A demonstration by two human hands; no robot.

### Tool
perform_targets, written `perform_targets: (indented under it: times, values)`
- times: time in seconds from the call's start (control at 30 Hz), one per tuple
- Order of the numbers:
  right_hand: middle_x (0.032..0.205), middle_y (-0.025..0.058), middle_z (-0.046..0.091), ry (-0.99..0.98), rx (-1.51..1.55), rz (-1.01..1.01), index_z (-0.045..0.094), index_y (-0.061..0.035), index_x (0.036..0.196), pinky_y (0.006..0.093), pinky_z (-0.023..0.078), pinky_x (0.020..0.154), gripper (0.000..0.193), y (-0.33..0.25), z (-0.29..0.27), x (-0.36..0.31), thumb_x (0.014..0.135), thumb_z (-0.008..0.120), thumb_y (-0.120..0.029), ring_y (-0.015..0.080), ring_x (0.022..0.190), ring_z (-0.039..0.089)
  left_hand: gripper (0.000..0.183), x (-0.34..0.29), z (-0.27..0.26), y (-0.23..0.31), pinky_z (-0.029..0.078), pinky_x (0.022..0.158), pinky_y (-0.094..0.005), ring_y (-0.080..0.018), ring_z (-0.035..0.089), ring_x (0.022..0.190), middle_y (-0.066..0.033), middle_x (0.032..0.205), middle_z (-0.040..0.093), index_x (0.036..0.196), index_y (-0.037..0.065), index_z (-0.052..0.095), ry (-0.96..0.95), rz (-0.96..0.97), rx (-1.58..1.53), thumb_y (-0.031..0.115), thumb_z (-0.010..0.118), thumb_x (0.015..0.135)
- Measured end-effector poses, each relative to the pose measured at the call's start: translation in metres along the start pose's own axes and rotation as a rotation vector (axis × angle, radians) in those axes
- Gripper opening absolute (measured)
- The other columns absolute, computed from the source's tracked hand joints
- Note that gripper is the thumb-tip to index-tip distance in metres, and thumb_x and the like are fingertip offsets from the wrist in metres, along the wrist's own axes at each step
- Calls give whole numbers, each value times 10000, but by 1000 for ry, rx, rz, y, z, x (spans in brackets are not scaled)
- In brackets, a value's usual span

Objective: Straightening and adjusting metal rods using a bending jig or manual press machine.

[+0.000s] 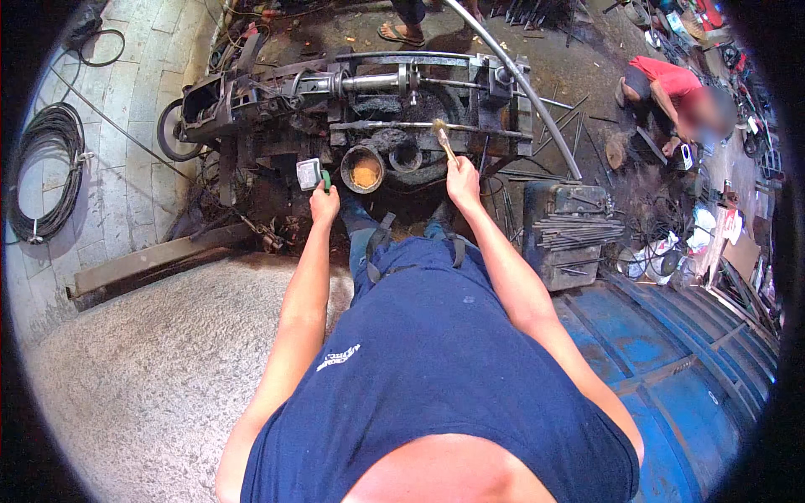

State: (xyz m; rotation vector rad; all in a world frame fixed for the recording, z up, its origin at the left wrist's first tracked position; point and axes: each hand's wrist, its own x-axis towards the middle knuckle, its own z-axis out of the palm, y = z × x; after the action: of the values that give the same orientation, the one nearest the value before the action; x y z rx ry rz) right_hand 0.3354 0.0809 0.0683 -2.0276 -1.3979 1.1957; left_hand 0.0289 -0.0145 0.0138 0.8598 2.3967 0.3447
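Observation:
My right hand (463, 180) is closed round the handle of a brush (445, 143). Its yellowish bristles point away from me and overlap a long metal rod of the dark, greasy machine (373, 82); whether they touch it I cannot tell. In my left hand (324, 204) is the green handle of a small square, clear or silvery container (309, 174), held off the machine's near left side. Between the hands stands a round tin (346, 173) with orange-brown stuff inside. Beside it is a dark round cup or pipe end (406, 157).
Metal rods lie on a dark case (563, 201) at right. A person in a red top (667, 77) crouches at far right; another person's sandalled foot (401, 33) is beyond the machine. Coiled cable (46, 172) lies at left. Blue metal panels (662, 369) stretch at near right.

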Motion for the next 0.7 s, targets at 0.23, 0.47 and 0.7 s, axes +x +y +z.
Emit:
perform_targets:
  times: [0.23,0.47,0.7]
  values:
    - [892,251,640,11,13,-32,602,20,1001,467,467,777,336,9,5,4,902,479,-276,400,905,619,484,1,0,-1,456,918,-423,-368,579,1074,-253,1135,597,1287,58,515,-3,5,-4,276,555,857]
    - [870,250,636,16,0,-63,598,23,979,473,464,752,315,9,6,3,907,484,-262,406,878,617,485,7,5,-10,453,922,-425,-370,577,1077,-259,1138,593,1285,45,513,-2,24,-25,271,550,857]
    - [882,253,636,17,-10,-51,597,25,986,471,465,758,307,7,5,2,911,486,-252,408,889,617,473,1,1,-3,459,913,-423,-369,586,1063,-257,1129,598,1273,45,525,11,22,-4,274,547,860]
